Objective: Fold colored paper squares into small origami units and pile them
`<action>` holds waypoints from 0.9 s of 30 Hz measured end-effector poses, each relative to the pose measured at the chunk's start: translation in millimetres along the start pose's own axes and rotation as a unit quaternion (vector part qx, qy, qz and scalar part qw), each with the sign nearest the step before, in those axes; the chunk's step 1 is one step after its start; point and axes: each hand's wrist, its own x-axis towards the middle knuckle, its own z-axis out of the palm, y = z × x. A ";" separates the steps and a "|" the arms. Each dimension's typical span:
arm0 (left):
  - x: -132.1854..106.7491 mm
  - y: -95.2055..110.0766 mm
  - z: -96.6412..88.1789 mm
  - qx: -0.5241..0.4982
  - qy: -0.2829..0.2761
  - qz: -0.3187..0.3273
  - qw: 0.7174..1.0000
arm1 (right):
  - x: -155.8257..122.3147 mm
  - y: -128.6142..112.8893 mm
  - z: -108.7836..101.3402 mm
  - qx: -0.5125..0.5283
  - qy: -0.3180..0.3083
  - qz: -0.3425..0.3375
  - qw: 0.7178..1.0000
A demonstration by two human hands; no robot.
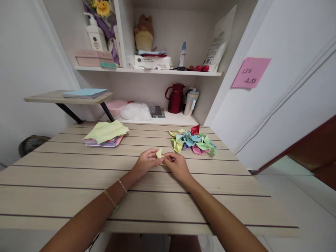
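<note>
Between my two hands, over the middle of the slatted table [147,206], is a small piece of folded yellow paper [159,153] with a pointed tip standing up. My left hand [147,161] pinches it from the left, fingers curled behind it. From the right, my right hand [176,164] grips its lower edge between thumb and fingers. Part of the paper is hidden by the fingertips. To the right and farther back lies a pile of folded paper boats [193,139] in several colours, a red one on top.
At the back left sits a stack of coloured paper [106,133], yellow sheet uppermost. A small raised shelf [52,98] holds blue paper [85,92]. Behind the table, a cabinet holds a red jug [175,98], a tumbler [191,102] and a cotton-like white bundle [135,112].
</note>
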 end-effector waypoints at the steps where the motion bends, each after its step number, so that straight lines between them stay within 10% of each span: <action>1: -0.1 -0.2 0.1 0.002 -0.007 0.000 1.000 | 0.5 0.3 -0.9 -0.005 0.006 -0.003 1.000; 27: -0.4 3.7 -3.6 -0.037 0.030 0.005 0.999 | 1.2 -3.3 2.1 0.112 -0.012 0.027 0.993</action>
